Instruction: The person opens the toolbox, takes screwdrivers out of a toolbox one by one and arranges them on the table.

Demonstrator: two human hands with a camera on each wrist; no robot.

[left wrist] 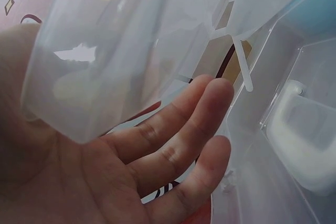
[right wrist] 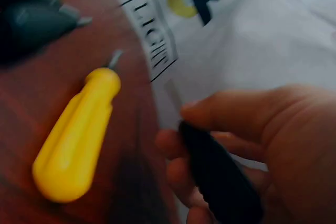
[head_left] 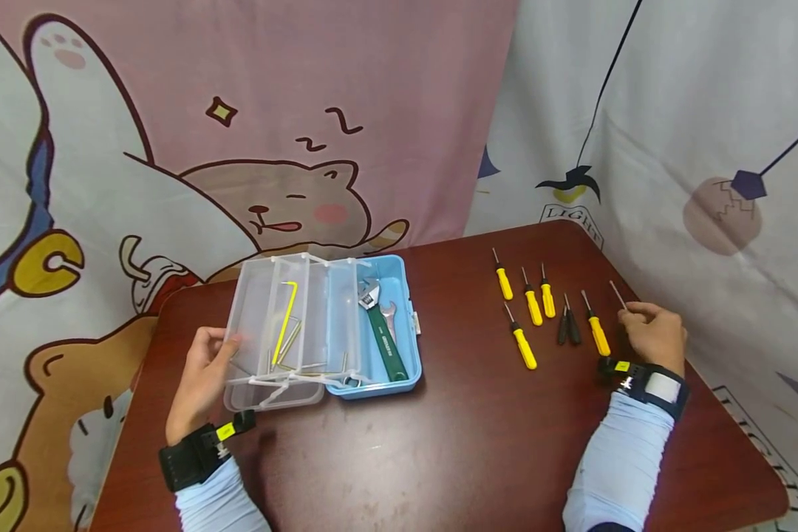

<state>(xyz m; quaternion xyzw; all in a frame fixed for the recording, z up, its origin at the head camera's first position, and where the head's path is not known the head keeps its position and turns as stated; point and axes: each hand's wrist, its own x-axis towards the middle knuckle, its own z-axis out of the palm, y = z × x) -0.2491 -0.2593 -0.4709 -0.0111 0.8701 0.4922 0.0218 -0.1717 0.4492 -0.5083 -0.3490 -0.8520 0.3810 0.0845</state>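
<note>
My left hand (head_left: 201, 373) grips the left edge of a clear plastic tray (head_left: 256, 295) that is swung out from a light blue toolbox (head_left: 408, 362). In the left wrist view, its fingers (left wrist: 181, 153) reach behind the clear plastic. A yellow hex key (head_left: 286, 321) and several metal hex keys (head_left: 291, 341) lie in the tray. Inside the box are a green-handled adjustable wrench (head_left: 387, 343) and a smaller spanner (head_left: 389, 316). At the table's right edge, my right hand (head_left: 655, 336) holds a black-handled screwdriver (right wrist: 218, 174), its blade pointing away from me.
Left of my right hand lie several yellow-handled screwdrivers (head_left: 598, 336), spread across the table (head_left: 465, 436). Two black screwdrivers (head_left: 574, 330) lie side by side among them. A printed curtain (head_left: 425, 125) hangs right behind the table and along its right side.
</note>
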